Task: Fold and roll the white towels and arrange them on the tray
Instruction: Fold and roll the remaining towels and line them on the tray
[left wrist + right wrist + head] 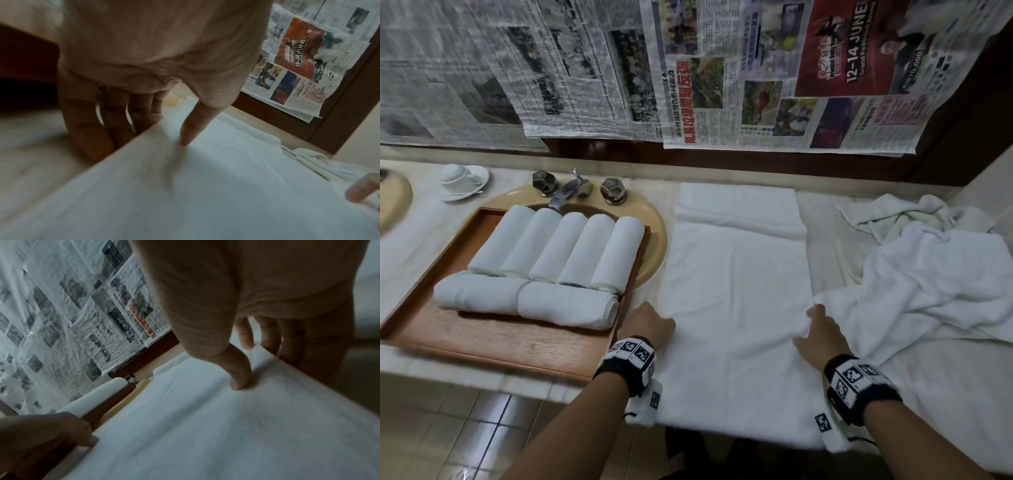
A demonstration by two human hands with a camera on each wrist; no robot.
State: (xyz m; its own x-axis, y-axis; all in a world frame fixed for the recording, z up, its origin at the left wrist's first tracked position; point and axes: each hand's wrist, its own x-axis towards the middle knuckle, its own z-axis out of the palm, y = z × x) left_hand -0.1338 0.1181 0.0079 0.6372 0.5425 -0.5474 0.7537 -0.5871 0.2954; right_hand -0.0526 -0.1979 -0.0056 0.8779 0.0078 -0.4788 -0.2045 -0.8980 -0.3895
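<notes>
Pinching the flat towel (736, 308) at the counter's front edge: left hand (649, 325), right hand (822, 337); seven rolled towels (558, 246) held in tray (493, 339).

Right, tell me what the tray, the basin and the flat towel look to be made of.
Tray: looks like wood, reddish-brown with a smooth satin face and raised rim.
Basin: probably glazed ceramic, a glossy beige rim.
Flat towel: soft white cloth, likely cotton terry, matte and slightly fuzzy; both hands pinch its side edges.

Cup (457, 177) on saucer (472, 186) — beside basin (654, 246)
</notes>
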